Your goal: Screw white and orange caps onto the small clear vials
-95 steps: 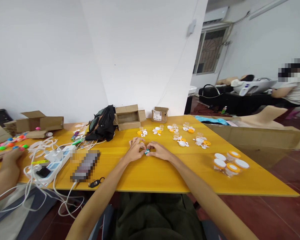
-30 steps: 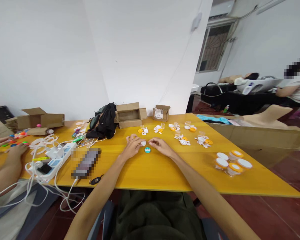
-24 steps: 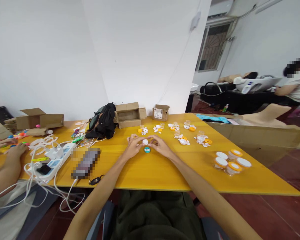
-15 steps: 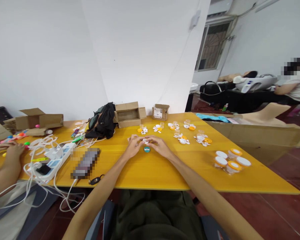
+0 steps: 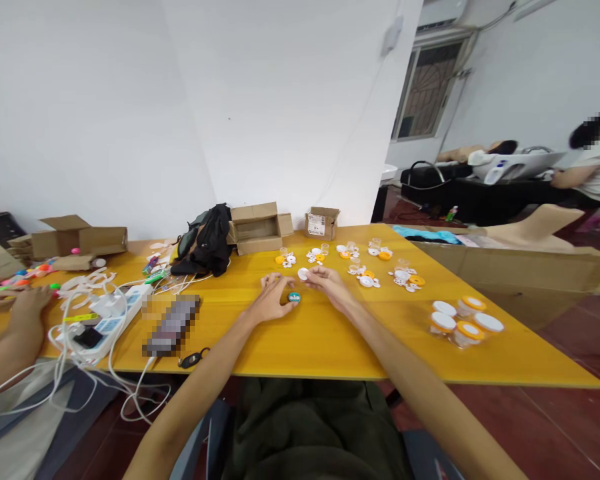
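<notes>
A small white disc (image 5: 303,274) is pinched between the fingertips of my right hand (image 5: 329,285), above the middle of the table. To its left, my left hand (image 5: 273,298) has its thumb at the edge of a teal round piece (image 5: 294,297) with white marks on it; the other fingers curve above, apart from the thumb. Whether that hand grips the teal piece or only touches it is hard to tell. Small groups of white and orange parts with clear cups (image 5: 366,280) lie beyond my hands.
Several lidded jars (image 5: 467,330) stand at the right. Behind are open cardboard boxes (image 5: 260,230) and a black bag (image 5: 207,243). A phone (image 5: 174,325), keys, a power strip (image 5: 115,323) and cables lie left, beside another person's hand (image 5: 30,303).
My hands have moved apart. The white piece that was between both hands is now in my right hand, and my left hand has come down to the teal piece.
</notes>
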The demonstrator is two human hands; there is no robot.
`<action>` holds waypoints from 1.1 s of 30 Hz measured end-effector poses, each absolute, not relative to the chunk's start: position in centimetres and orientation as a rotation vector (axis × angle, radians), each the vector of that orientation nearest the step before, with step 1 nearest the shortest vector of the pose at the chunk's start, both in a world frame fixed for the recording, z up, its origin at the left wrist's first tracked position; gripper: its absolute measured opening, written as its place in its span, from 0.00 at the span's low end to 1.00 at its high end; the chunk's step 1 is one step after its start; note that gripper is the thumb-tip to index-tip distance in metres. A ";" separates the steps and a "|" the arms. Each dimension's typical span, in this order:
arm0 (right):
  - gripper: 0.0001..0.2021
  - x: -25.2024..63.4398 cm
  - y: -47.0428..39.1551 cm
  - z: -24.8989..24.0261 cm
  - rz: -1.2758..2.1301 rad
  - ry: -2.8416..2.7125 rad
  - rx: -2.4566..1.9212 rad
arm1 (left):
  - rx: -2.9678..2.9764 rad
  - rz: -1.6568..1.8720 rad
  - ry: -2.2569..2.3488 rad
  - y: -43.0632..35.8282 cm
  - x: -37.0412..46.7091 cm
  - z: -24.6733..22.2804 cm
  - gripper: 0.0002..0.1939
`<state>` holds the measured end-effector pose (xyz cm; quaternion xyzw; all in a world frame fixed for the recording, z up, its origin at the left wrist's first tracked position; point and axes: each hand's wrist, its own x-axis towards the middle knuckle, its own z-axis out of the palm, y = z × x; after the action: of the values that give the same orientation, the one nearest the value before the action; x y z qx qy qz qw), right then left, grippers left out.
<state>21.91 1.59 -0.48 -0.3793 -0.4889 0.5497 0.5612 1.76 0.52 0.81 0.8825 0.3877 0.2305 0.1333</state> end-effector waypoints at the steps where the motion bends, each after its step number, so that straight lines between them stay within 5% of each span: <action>1: 0.22 21.9 1.5 -0.4 1.309 -1.133 -0.892 | 2.562 0.663 1.126 0.5 1.8 0.8 0.21; 20: 0.23 21.5 1.0 0.1 1.171 -1.593 -0.978 | 2.538 0.694 1.186 0.5 2.2 0.6 0.19; 33: 0.22 22.2 1.1 -0.4 1.317 -1.325 -0.973 | 2.517 0.744 1.153 0.3 2.4 0.7 0.23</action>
<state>22.16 1.06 -0.39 -0.4015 -0.5466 0.5433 0.4948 2.35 0.31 0.67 0.8697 0.3985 0.2570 0.1372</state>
